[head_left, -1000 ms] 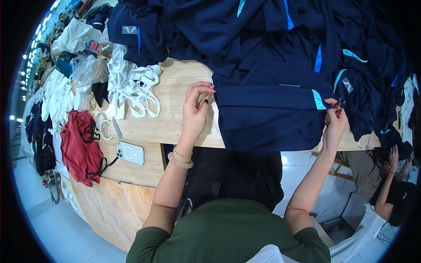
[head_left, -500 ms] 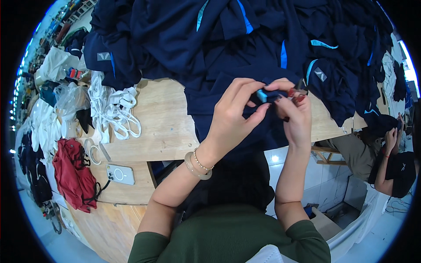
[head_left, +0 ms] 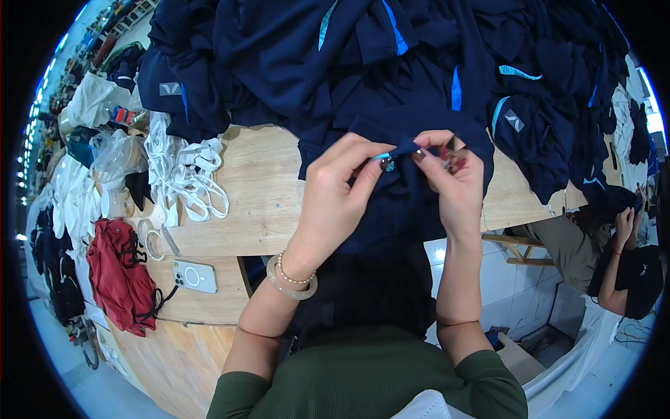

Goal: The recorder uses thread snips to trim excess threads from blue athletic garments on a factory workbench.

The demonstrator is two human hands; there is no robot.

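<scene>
A navy garment (head_left: 401,209) hangs over the table's near edge in front of me. My left hand (head_left: 333,187) is closed, thumb and fingers pinching its cloth at a light-blue strip (head_left: 388,163). To the right of it, my right hand (head_left: 460,188) grips the same cloth between thumb and fingertip. A small red-handled tool (head_left: 455,163), possibly thread snips, is tucked in the right hand's curled fingers; its tip cannot be made out. The cloth is stretched between the two pinches.
More navy garments (head_left: 272,56) with blue strips are heaped across the far table. On the left lie white straps (head_left: 188,185), a red bag (head_left: 118,276), tape rolls (head_left: 153,244) and a phone (head_left: 195,276). Another person (head_left: 628,272) handles navy cloth at the right.
My left hand has moved left and slightly down, drawing away from the right hand. The fabric between them now lies spread, and the light-blue strip sits at my left fingertips.
</scene>
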